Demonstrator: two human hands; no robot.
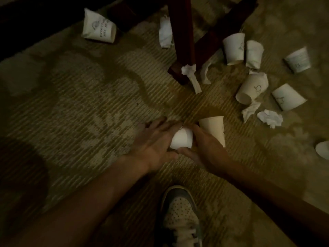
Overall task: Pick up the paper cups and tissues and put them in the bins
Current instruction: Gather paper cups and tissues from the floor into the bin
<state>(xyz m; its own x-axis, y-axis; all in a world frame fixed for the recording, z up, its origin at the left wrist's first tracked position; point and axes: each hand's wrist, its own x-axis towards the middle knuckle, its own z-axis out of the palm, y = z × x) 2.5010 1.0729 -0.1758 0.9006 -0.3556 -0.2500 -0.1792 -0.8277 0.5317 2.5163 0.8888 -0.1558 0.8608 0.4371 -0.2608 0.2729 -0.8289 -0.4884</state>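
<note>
The frame's right edge cuts off a paper cup [323,150]; print on the flattened cup [98,27] is illegible

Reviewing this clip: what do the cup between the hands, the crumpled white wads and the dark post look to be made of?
Cup between the hands: apparently matte white paper, no gloss; the flattened cup creases like card. Crumpled wads: tissue, soft irregular folds. Dark post: probably reddish-brown wood, slight sheen; the dim light leaves this open.

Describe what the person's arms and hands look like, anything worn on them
Both forearms are bare with no sleeves in view. The left hand and right hand show no gloves, and no watch or rings can be made out in the dim light.
</note>
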